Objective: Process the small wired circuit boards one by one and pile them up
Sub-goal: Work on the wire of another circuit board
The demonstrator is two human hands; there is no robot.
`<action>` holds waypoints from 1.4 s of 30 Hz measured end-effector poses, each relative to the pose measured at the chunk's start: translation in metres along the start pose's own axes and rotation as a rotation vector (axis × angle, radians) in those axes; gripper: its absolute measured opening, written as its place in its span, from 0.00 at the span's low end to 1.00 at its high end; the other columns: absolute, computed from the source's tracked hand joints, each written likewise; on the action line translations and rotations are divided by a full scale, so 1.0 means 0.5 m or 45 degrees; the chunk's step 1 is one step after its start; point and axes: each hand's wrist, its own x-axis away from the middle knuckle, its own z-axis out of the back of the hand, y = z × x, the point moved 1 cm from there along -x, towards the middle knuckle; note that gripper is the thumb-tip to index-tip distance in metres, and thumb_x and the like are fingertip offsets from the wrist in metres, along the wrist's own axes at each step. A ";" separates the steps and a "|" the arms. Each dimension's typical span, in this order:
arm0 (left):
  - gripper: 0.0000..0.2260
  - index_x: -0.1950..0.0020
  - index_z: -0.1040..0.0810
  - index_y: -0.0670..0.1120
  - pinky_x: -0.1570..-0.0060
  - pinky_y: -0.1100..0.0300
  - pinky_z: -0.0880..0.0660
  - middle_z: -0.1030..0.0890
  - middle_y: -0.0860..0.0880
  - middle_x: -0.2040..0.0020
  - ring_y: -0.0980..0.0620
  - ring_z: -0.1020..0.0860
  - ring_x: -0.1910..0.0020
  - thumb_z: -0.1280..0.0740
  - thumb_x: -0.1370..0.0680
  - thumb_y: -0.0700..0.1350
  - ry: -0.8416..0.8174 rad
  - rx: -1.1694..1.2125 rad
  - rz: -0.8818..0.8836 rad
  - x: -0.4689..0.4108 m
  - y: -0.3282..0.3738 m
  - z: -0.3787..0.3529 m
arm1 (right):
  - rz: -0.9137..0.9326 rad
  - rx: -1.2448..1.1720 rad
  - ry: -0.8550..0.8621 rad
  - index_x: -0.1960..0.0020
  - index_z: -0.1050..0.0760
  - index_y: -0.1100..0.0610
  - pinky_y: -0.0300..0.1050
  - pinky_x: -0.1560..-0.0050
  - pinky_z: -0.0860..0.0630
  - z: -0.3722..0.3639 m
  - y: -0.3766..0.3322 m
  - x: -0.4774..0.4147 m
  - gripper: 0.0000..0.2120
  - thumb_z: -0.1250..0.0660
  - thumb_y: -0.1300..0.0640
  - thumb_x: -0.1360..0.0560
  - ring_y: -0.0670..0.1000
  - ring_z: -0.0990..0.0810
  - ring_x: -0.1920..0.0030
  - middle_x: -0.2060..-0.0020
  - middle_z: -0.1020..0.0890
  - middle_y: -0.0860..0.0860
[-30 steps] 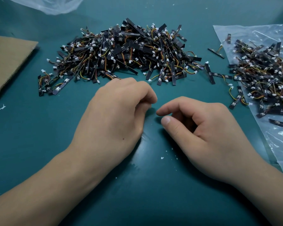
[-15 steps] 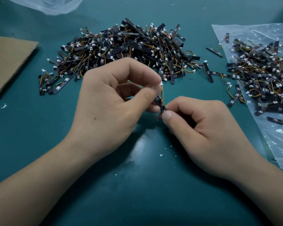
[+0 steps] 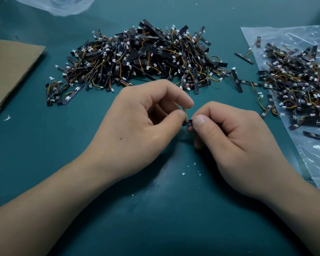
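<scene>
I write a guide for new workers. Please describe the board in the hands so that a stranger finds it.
On the green mat, in front of the big pile, the left hand and right hand meet. Pinched between them is one black board with a yellow wire. It alone is held; the rest lie loose.

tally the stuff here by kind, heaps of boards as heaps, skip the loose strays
heaps of wired boards: 2 (centre heap, right heap)
clear plastic pieces: 2 (right plastic, far plastic)
cardboard sheet: 1
held board: 1
hands: 2 (left hand, right hand), both pinching it
total: 8
</scene>
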 end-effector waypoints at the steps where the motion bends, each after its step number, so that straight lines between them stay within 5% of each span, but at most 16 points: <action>1: 0.07 0.52 0.16 0.51 0.66 0.62 0.23 0.16 0.51 0.63 0.48 0.20 0.66 0.30 0.23 0.38 -0.028 -0.009 0.004 0.000 0.001 0.000 | 0.001 0.028 -0.008 0.60 0.25 0.46 0.51 0.61 0.26 -0.001 -0.001 0.000 0.12 0.40 0.47 0.18 0.50 0.21 0.64 0.66 0.18 0.47; 7: 0.08 0.47 0.18 0.52 0.63 0.63 0.24 0.17 0.52 0.61 0.51 0.19 0.65 0.32 0.22 0.41 -0.076 -0.045 0.018 0.001 0.001 -0.004 | 0.010 0.049 -0.016 0.58 0.24 0.48 0.53 0.63 0.26 -0.002 -0.001 -0.001 0.12 0.40 0.47 0.19 0.50 0.22 0.65 0.67 0.19 0.47; 13: 0.07 0.45 0.21 0.51 0.59 0.48 0.22 0.16 0.49 0.60 0.44 0.19 0.61 0.33 0.23 0.46 -0.098 0.078 0.082 0.002 0.010 -0.005 | 0.020 -0.110 0.060 0.59 0.23 0.50 0.36 0.67 0.30 0.001 0.001 0.000 0.12 0.38 0.53 0.17 0.48 0.22 0.68 0.68 0.19 0.47; 20: 0.10 0.45 0.27 0.51 0.59 0.56 0.22 0.17 0.53 0.59 0.47 0.20 0.61 0.30 0.25 0.47 -0.055 0.107 0.128 0.004 0.007 -0.007 | 0.039 -0.158 0.076 0.58 0.23 0.47 0.37 0.69 0.31 0.000 0.002 0.001 0.11 0.38 0.52 0.17 0.50 0.24 0.70 0.69 0.20 0.50; 24: 0.02 0.51 0.22 0.50 0.62 0.64 0.25 0.17 0.57 0.62 0.56 0.21 0.65 0.32 0.23 0.46 -0.113 0.031 0.098 0.003 0.009 -0.009 | 0.035 -0.172 0.068 0.58 0.23 0.48 0.38 0.70 0.31 0.000 0.003 0.001 0.11 0.38 0.51 0.18 0.51 0.24 0.70 0.69 0.20 0.51; 27: 0.06 0.57 0.20 0.50 0.68 0.68 0.32 0.21 0.53 0.67 0.59 0.28 0.70 0.33 0.21 0.45 -0.143 -0.093 0.038 0.005 0.010 -0.008 | 0.035 -0.149 0.059 0.58 0.23 0.48 0.44 0.69 0.28 0.000 0.005 0.000 0.11 0.38 0.50 0.18 0.53 0.24 0.69 0.69 0.20 0.51; 42: 0.08 0.61 0.24 0.50 0.67 0.70 0.34 0.23 0.57 0.68 0.58 0.28 0.69 0.33 0.22 0.46 -0.140 -0.114 0.084 0.006 0.015 -0.001 | 0.016 -0.121 0.027 0.59 0.22 0.49 0.48 0.68 0.28 0.001 0.004 -0.005 0.11 0.37 0.51 0.19 0.53 0.23 0.70 0.69 0.20 0.50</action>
